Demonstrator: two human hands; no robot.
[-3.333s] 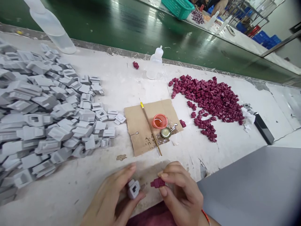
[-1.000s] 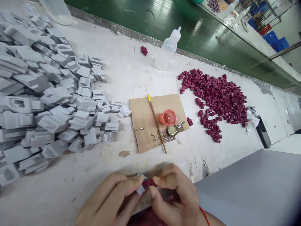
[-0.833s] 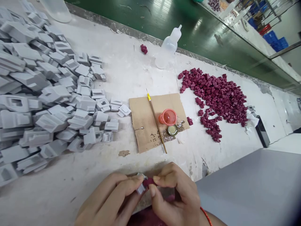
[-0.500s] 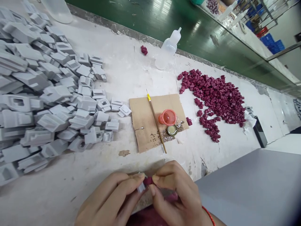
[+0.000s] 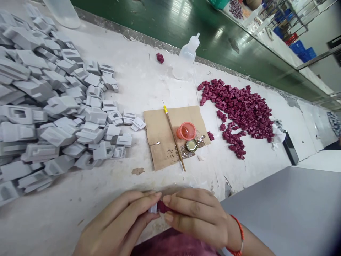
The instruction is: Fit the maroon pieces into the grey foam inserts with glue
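Two hands pinch parts: left hand (image 5: 119,224) grey piece (image 5: 153,209), right hand (image 5: 197,217) maroon piece (image 5: 161,207) | white bench (image 5: 149,85) | green conveyor (image 5: 165,21)

Left hand (image 5: 119,224): bottom centre-left of the frame, palm down, fingers pinched together pointing right.
Right hand (image 5: 195,217): bottom centre, fingers curled, fingertips meeting the left's.
Right wrist: red band, lower right.
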